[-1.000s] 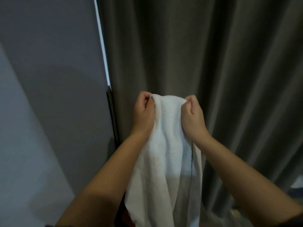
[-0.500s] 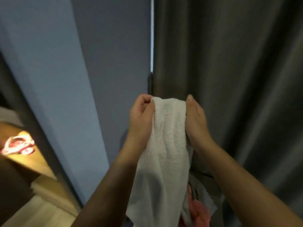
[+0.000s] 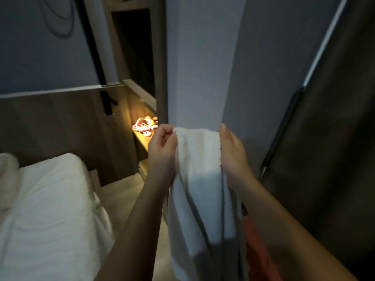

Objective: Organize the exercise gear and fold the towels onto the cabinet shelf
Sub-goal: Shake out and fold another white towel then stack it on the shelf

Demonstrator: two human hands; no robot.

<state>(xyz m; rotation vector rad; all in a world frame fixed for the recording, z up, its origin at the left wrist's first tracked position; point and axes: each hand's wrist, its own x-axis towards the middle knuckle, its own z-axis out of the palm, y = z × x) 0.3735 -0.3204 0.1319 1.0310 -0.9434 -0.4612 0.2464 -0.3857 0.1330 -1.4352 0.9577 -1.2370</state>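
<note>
As left hand (image 3: pixel 162 148) and right hand (image 3: pixel 233 157) pinch the towel (image 3: pixel 199 179), a lit shelf (image 3: pixel 141 137) flanks the bed (image 3: pixel 50 203).

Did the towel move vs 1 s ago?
Yes, leftward. The towel, held by left hand and right hand, was in front of the curtain; now it hangs before the grey wall, curtain to its right. Camera turned too.

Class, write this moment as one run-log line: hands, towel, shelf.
left hand: grips towel top | right hand: same | towel: hangs between hands | shelf: lit, gear on it
</note>
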